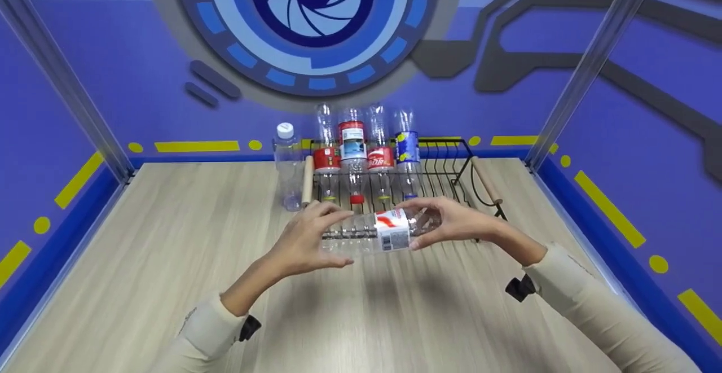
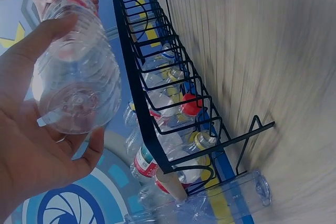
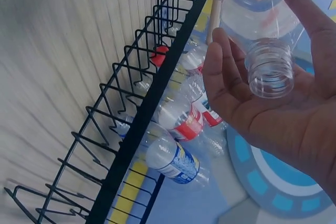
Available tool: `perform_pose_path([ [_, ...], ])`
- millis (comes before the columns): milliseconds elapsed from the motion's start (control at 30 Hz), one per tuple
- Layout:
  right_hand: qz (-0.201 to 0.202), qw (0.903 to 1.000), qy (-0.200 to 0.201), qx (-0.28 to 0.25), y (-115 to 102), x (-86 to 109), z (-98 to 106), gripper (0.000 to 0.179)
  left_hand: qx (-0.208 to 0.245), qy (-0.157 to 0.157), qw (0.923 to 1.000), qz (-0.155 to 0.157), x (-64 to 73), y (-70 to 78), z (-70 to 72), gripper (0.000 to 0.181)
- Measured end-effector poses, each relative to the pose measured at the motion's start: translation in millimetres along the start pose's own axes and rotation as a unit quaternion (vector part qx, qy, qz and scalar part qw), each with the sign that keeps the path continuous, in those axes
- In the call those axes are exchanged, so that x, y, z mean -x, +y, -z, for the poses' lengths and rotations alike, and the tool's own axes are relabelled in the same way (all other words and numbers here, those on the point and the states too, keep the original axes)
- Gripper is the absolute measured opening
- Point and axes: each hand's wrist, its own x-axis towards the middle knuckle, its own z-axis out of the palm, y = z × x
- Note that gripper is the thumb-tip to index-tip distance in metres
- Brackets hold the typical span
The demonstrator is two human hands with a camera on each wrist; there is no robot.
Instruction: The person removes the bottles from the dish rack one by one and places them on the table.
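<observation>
A clear, ribbed plastic bottle (image 1: 392,230) with a red and white label lies sideways in the air before the rack. Its uncapped neck (image 3: 271,72) points right. My right hand (image 1: 451,222) grips the neck end, thumb on one side and fingers curving round the other. Around the base end (image 2: 79,103), my left hand (image 1: 309,236) holds the bottle between thumb and curved fingers. Behind it, a black wire rack (image 1: 443,164) with wooden handles carries several labelled bottles, tilted with their caps downward, among them one with a blue label (image 1: 407,146) and one with a red cap (image 1: 356,198).
A clear bottle with a white cap (image 1: 285,130) stands left of the rack, beside its wooden handle (image 1: 308,180). The wood-grain table (image 1: 186,237) spreads out in front. Blue printed walls (image 1: 113,79) and metal posts (image 1: 598,68) enclose the back and sides.
</observation>
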Motion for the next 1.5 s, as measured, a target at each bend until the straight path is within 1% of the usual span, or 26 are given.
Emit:
perform_pose_path([
  [133,0.026,0.9996,-0.007,0.006,-1,-0.9,8,0.075,-0.016,0.028,0.9995,-0.006,-0.8,0.0,3.4,0.074],
  [233,0.036,0.9993,-0.008,0.004,0,0.7,14,0.070,-0.025,0.035,0.9990,-0.007,-1.9,-0.6,4.6,0.074],
  [300,0.037,0.9993,-0.008,-0.007,3,2.9,18,0.068,-0.030,0.041,0.9987,-0.008,-2.1,-1.4,5.1,0.075],
  [433,0.019,0.9992,0.003,-0.034,7,11.0,28,0.064,-0.035,0.055,0.9979,0.000,1.6,-4.1,8.5,0.077],
  [500,0.016,0.9984,0.009,-0.054,9,15.7,36,0.063,-0.040,0.061,0.9973,0.008,4.7,-7.3,11.3,0.078],
  [600,0.020,0.9972,0.024,-0.068,13,22.3,49,0.062,-0.052,0.071,0.9959,0.020,11.6,-14.5,15.7,0.079],
  [667,0.015,0.9966,0.039,-0.071,17,26.9,57,0.061,-0.058,0.081,0.9946,0.027,15.0,-20.4,19.3,0.079],
  [800,-0.013,0.9959,0.067,-0.059,28,35.3,68,0.060,-0.070,0.111,0.9906,0.040,21.7,-32.1,27.7,0.077],
  [1033,-0.050,0.9931,0.095,-0.047,63,43.7,83,0.054,-0.082,0.169,0.9805,0.059,31.5,-49.1,38.7,0.080],
  [1133,-0.067,0.9920,0.103,-0.031,78,45.5,89,0.053,-0.075,0.197,0.9753,0.065,34.1,-54.8,42.1,0.081],
  [1233,-0.076,0.9899,0.117,-0.025,92,47.5,95,0.051,-0.056,0.227,0.9691,0.078,35.0,-59.8,45.0,0.082],
  [1367,-0.072,0.9854,0.154,-0.005,111,52.3,101,0.048,-0.005,0.257,0.9596,0.115,36.3,-66.8,46.4,0.082],
  [1433,-0.067,0.9822,0.175,-0.005,120,54.7,102,0.047,0.027,0.266,0.9539,0.136,37.0,-71.3,45.7,0.082],
  [1500,-0.066,0.9785,0.195,-0.017,128,57.1,102,0.049,0.055,0.272,0.9483,0.153,37.9,-76.7,44.7,0.082],
])
